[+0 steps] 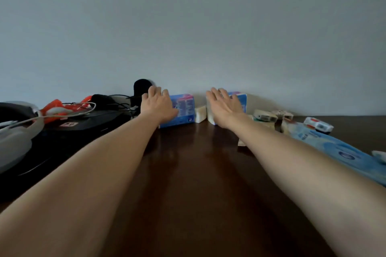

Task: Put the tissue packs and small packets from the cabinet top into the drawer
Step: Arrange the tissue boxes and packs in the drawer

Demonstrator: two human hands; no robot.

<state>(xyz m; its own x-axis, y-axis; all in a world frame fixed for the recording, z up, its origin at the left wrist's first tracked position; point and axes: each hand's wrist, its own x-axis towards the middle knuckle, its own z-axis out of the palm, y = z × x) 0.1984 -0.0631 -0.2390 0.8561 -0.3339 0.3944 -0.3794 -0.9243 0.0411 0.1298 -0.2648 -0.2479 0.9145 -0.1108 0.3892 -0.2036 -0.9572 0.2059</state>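
Tissue packs stand at the back of the dark wooden cabinet top (200,173), against the wall: one blue-wrapped pack (184,110) in front of your left hand (156,104), another blue-and-white pack (240,100) partly hidden behind your right hand (224,106). A small cream packet (201,113) sits between the two packs, and more small packets (266,118) cluster near the right pack. The drawer is not in view.

Both of your hands are spread, fingers straight or only lightly bent, holding nothing. Your left reaches over the top and near face of its pack; whether it touches yet I cannot tell. Your right hovers just before its pack.

Expect these packs to be light and soft: thin plastic film over compressible paper, so they will dent under a tight squeeze and the film may slide against your palm. Take each across its short width, thumb on one broad face and fingers on the other, near the middle so it does not droop. The small packets look lighter still and may scatter if nudged; pinch them singly or gather several in one cupped hand.

Cables and a black device (87,120) lie left of the packs; keep your left forearm off them.
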